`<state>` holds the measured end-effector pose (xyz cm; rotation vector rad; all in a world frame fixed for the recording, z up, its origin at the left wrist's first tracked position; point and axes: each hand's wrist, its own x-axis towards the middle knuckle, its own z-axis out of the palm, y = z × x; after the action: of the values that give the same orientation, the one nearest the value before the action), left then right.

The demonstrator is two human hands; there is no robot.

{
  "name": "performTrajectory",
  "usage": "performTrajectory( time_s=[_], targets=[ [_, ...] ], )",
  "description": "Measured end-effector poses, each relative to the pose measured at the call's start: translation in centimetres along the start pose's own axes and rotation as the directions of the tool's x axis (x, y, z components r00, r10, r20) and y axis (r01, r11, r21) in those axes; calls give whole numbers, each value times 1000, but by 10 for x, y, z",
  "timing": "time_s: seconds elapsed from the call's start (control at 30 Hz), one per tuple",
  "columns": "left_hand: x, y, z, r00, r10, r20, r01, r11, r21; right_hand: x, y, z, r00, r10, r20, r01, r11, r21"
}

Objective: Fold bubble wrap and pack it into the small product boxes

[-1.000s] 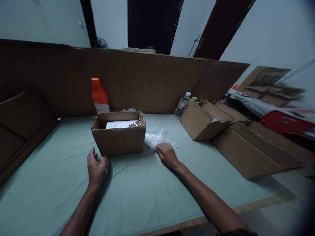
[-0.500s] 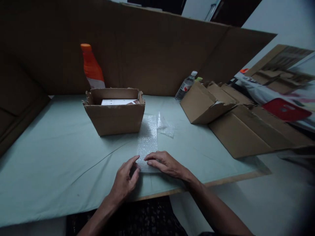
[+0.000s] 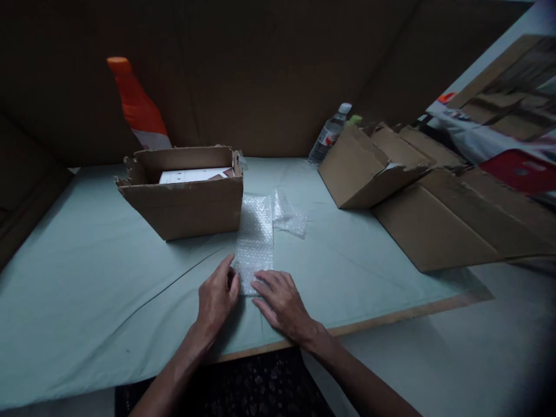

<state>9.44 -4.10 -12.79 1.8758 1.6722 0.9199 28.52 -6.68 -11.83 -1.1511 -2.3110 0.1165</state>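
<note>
A strip of clear bubble wrap [image 3: 255, 237] lies flat on the pale green cloth, its near end between my hands. My left hand [image 3: 217, 294] is at the strip's left edge, fingers loosely curved, thumb and forefinger apart. Over the lower right corner rests my right hand [image 3: 282, 302], palm down with its fingers spread; the fingertips touch the wrap. A smaller crumpled piece of bubble wrap [image 3: 290, 217] sits against the strip's right side. Just left of the strip's far end stands an open cardboard box [image 3: 195, 208] with a white item [image 3: 186, 175] inside.
Behind the box stands an orange bottle [image 3: 141, 110]. A clear water bottle [image 3: 329, 136] leans near several cardboard boxes [image 3: 438, 220] at the right. A tall cardboard panel [image 3: 260, 75] closes off the back. The table's front edge [image 3: 391, 318] runs below my hands.
My right hand has turned and spread its fingers over the wrap's near end. My left hand has moved slightly up along the left edge. The camera view has tilted down.
</note>
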Motion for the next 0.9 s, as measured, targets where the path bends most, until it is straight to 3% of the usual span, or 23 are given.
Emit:
performTrajectory(
  time_s=[0.13,0.27,0.33,0.43,0.57,0.67,0.8,0.9],
  targets=[
    [-10,3,-12,954,272,-123,-273,962,10,0,9,5,998,27,-54,-25,999,37],
    [-27,7,-22,891,455,11,-455,890,35,-1,10,-3,994,94,-53,-79,969,232],
    [-32,6,-20,882,467,63,-468,884,2,-2,9,-6,991,135,-8,-125,933,337],
    [-32,2,-11,914,401,56,-401,916,-17,-2,9,-11,985,175,-2,-160,909,384],
    [-23,-1,-1,946,323,39,-324,945,46,-5,10,-18,976,141,-167,-98,966,240],
    [-19,1,1,954,299,28,-300,948,105,-7,10,-18,992,51,-113,-35,990,135],
    [-23,5,-3,927,375,-25,-367,916,160,-7,13,-10,1000,21,-10,-21,996,83],
    [-30,5,-10,880,469,68,-474,872,119,-6,14,-8,998,62,-15,-58,980,189]
  ],
)
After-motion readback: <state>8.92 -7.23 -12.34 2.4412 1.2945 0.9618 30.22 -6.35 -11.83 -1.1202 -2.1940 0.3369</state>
